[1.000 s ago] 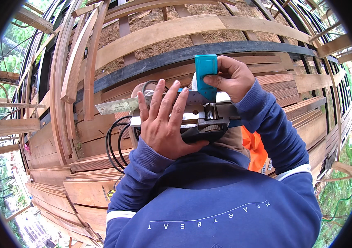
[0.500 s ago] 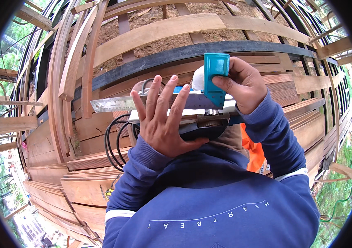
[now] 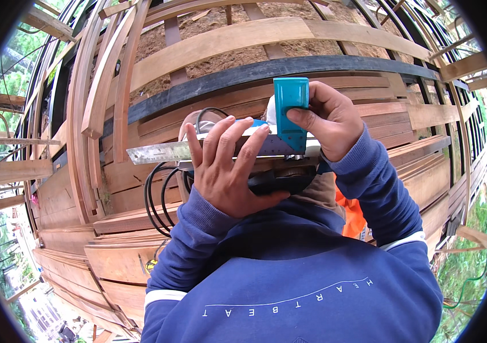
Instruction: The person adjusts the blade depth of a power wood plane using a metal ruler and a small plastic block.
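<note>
Metal square with glossy teal handle: right hand pinches it, left hand spreads fingers.

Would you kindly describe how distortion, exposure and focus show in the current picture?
Head view: the long tan wooden plank bows into an arc; the pale outdoor background, lower left, looks overexposed; the turquoise-handled metal square appears fairly sharp.

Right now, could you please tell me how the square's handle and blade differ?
The handle is teal; the blade is silvery metal. The handle is short and broad, the blade long and narrow. The right hand pinches the handle, while the left hand hides part of the blade. Both are parts of one square.
</note>
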Available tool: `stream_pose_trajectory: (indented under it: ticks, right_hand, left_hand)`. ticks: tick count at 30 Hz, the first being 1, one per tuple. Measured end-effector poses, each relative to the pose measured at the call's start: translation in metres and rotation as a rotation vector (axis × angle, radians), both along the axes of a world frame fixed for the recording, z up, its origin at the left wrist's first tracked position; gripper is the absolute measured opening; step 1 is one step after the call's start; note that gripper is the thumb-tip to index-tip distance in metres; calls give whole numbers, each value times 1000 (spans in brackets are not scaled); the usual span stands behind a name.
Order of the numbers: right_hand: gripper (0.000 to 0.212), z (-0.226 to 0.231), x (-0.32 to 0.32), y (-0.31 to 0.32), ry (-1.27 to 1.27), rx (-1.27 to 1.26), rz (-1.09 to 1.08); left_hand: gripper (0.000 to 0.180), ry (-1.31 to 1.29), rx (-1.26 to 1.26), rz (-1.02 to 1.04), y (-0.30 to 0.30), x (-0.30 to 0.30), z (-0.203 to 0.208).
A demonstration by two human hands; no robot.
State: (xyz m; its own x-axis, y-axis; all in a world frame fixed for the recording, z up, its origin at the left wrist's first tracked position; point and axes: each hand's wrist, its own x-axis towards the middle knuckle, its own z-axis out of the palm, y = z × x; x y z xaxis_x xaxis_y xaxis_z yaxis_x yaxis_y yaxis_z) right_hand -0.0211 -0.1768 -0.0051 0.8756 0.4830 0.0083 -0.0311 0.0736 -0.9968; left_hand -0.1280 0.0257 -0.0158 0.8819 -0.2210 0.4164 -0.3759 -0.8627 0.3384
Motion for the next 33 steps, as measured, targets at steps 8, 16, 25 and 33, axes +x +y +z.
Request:
stream_pose_trajectory:
  ticks: [8, 16, 25, 33]
  right_hand:
    - [18, 2, -2, 1, -2, -4, -7]
    - [17, 0, -2, 1, 10, 4, 4]
    - [16, 0, -3, 1, 19, 6, 4]
    - [18, -2, -3, -2, 8, 5, 21]
  left_hand:
    - [104, -9, -2, -9, -1, 0, 1]
    - [104, -10, -4, -18, 0, 0, 1]
    - [103, -12, -18, -27, 0, 0, 1]
    - [100, -26, -15, -30, -1, -1, 0]
